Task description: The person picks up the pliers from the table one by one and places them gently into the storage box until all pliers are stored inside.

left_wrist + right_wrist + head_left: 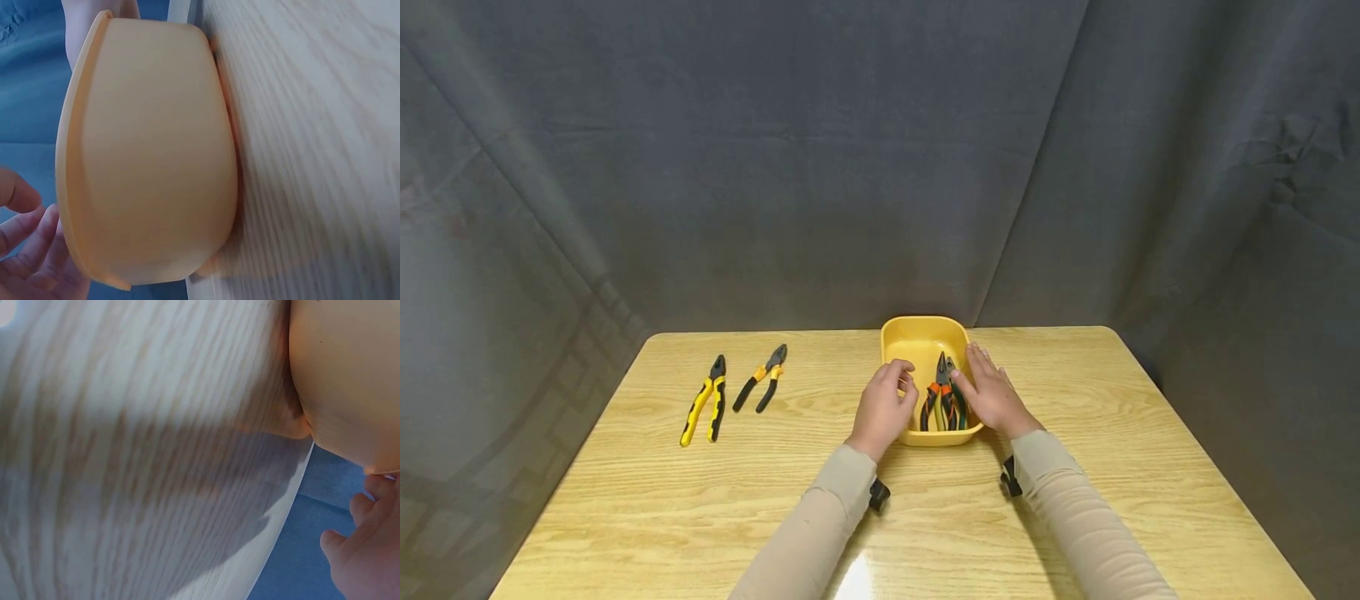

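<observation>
A yellow plastic bin (925,438) stands toward the table's back edge. Inside lie several pliers, among them a pair with orange and black handles (933,396) and a pair with green handles (961,408). My left hand (885,408) is over the bin's left rim, fingers loosely bent with nothing in them. In the left wrist view its fingertips are beside the rim of the bin (150,156). My right hand (995,398) lies along the right rim, its fingers extended. The right wrist view shows these fingers (365,509) close against the bin wall (353,375).
To the left on the wooden table (625,500) lie yellow-and-black pliers (718,396) and a smaller pair with black and yellow handles (770,371), both with handles spread. A dark grey curtain (812,167) hangs behind the table and at both sides.
</observation>
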{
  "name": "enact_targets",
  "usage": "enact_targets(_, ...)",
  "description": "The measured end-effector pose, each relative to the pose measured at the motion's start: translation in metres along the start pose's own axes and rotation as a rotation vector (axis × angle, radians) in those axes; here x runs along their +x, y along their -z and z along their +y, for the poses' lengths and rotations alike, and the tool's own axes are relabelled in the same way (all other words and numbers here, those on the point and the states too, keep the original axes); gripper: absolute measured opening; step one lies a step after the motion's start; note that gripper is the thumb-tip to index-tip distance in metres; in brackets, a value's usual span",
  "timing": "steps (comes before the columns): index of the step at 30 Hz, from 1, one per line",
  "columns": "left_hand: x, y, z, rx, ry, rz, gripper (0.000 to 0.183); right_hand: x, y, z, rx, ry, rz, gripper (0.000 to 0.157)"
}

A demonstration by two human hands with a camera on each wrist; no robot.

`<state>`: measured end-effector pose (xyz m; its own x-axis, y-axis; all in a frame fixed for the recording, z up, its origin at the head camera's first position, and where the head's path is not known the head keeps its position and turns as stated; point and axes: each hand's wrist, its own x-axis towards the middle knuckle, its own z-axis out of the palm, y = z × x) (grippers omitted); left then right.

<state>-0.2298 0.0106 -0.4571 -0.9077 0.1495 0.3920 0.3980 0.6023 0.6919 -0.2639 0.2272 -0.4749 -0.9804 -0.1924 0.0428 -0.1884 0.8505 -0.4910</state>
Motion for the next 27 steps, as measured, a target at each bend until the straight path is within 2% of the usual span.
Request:
enact_targets(6,0.000,0.007,-0.007,-0.012,-0.011,0.052,0.018,0.000,0.001,-0.001,0.008,0.004,-0.012,0.071)
enact_targets(15,0.002,0.014,-0.017,-0.031,-0.026,0.088,0.018,-0.001,0.002,-0.002,-0.005,0.008,-0.015,0.071)
enact_targets(27,0.001,0.024,-0.026,-0.057,-0.008,0.068,0.019,0.000,0.003,-0.003,-0.034,0.017,-0.019,0.073)
